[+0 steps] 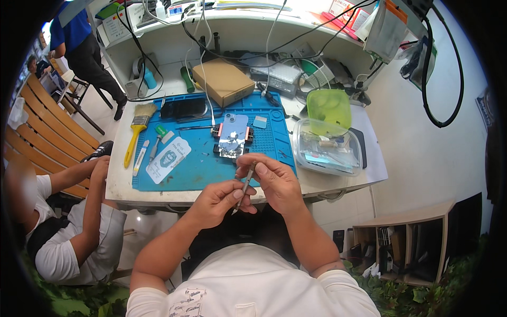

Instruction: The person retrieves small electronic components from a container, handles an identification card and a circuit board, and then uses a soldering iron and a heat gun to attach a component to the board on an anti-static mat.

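My left hand (216, 203) and my right hand (279, 186) meet just in front of the bench edge. Both are closed on a slim metal pen-like tool (246, 186), which slants down to a pointed tip near my left fingers; its exact kind is unclear. Beyond my fingers, a blue phone (234, 129) lies back up with a badly damaged lower half. A red and black clamp (249, 135) grips its sides. All this sits on a blue work mat (208, 166).
On the mat are a yellow-handled brush (138, 129), a white card (168, 161) and a dark phone (185, 108). Behind stands a cardboard box (223, 82). Clear plastic container (327, 150) and green lid (330, 108) sit right. A seated person (74, 211) is at left; cables hang overhead.
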Motion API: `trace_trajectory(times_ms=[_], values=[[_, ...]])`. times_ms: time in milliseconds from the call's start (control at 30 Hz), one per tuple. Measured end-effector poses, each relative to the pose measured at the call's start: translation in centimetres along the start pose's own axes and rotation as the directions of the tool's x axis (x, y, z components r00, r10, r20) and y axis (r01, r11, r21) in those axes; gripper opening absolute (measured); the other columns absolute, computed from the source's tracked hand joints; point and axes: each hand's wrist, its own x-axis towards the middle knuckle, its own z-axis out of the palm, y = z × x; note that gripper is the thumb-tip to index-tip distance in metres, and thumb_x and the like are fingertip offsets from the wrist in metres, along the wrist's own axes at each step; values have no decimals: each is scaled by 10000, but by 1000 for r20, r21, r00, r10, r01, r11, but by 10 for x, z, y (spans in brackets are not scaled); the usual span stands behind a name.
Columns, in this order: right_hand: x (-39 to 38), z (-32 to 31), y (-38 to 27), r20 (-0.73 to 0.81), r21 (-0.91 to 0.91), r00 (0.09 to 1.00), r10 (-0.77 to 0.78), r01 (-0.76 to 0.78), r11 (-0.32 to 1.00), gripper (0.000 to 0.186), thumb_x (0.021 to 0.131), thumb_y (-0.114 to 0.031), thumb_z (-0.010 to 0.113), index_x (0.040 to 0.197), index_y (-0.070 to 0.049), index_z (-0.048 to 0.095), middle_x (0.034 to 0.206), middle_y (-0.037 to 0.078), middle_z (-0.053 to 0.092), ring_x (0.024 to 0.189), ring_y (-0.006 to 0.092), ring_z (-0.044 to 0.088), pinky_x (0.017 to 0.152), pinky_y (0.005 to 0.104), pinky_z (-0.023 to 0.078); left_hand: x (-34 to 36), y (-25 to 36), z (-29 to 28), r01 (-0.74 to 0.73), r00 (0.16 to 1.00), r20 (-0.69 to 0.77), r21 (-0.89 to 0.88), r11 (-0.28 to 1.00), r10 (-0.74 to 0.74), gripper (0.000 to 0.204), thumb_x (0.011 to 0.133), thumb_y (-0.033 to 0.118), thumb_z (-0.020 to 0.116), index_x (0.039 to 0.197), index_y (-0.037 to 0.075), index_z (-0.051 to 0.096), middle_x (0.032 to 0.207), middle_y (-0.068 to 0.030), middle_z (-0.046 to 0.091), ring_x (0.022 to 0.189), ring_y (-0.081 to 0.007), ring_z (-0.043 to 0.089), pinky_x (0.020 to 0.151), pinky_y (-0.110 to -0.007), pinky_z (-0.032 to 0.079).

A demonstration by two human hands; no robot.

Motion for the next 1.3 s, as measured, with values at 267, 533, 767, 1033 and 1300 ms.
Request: trace_trajectory(times_ms=[267, 533, 767, 1033, 1300], values=[[0, -11, 5, -21, -166, 995, -95, 91, 982, 214, 1039, -143, 700, 1155, 24, 768, 1131, 93, 737, 1035, 161, 672, 943, 316, 535, 4, 2, 2, -29, 994, -106, 64, 998, 35, 246, 1051, 144, 686, 1198, -53, 684, 1058, -115, 727, 936, -224, 770, 828, -309, 622], [-1, -3, 15, -97, -145, 980, -173, 158, 977, 193, 1020, -123, 724, 1128, 29, 773, 1110, 99, 747, 1022, 159, 682, 929, 312, 545, 8, -2, 0, -64, 974, -196, 249, 966, 115, 206, 984, 69, 763, 1150, -38, 708, 1030, -72, 717, 898, -140, 734, 782, -275, 596], [1, -4, 1, -78, -111, 991, -105, 96, 989, 179, 1011, -118, 737, 1117, 19, 782, 1107, 103, 750, 983, 159, 684, 908, 309, 551, 15, 16, 6, -113, 986, -98, 212, 971, 136, 232, 994, 133, 762, 1147, -39, 732, 924, -29, 739, 845, -110, 714, 761, -276, 574], [-2, 6, -1, -211, -319, 950, -230, 156, 935, 166, 994, -106, 751, 1082, 31, 782, 1071, 124, 758, 1011, 195, 696, 906, 340, 557, 12, 19, 6, -71, 968, -183, 457, 887, 171, 134, 970, 77, 773, 1044, -31, 744, 931, -50, 723, 853, -126, 722, 764, -273, 580], [-4, 0, -3, -139, -351, 966, -216, 156, 923, 179, 1003, -136, 751, 1086, 15, 796, 1080, 102, 763, 997, 160, 687, 874, 299, 551, 14, 15, 11, -67, 986, -137, 189, 980, 94, 239, 970, 98, 783, 1148, -46, 712, 935, -57, 736, 807, -112, 711, 727, -261, 566]])
